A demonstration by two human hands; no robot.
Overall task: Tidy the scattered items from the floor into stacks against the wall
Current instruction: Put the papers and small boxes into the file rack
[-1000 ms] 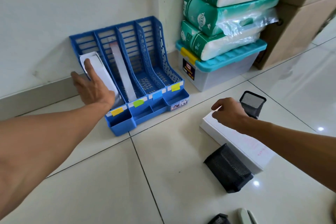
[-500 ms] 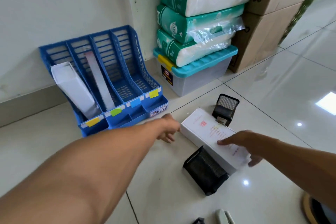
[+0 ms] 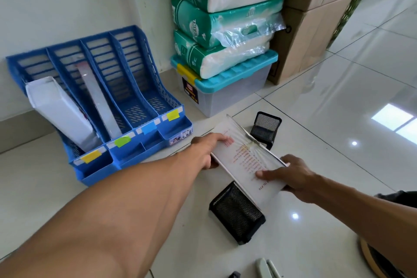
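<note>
A white ream of paper (image 3: 242, 160) with red print is tilted up off the tiled floor, one long edge raised. My left hand (image 3: 206, 150) grips its left side, thumb on top. My right hand (image 3: 291, 175) holds its near right end, thumb pressed on the wrapper. A blue file rack (image 3: 135, 106) leans against the wall at left; another white ream (image 3: 61, 113) stands in its first slot and a clear flat sleeve (image 3: 99, 101) in the second. Two black mesh pen holders lie by the ream: one (image 3: 235, 211) in front, one (image 3: 266, 127) behind.
A teal-lidded plastic box (image 3: 228, 95) carries three green tissue packs (image 3: 225, 29) against the wall. Cardboard boxes (image 3: 316, 20) are stacked to its right. A pale stapler (image 3: 267, 268) lies at the bottom edge. A dark round object (image 3: 381, 259) shows at bottom right.
My left hand left the ream in the rack and crossed to the floor ream. Both hands took hold of it and tipped it up from lying flat.
</note>
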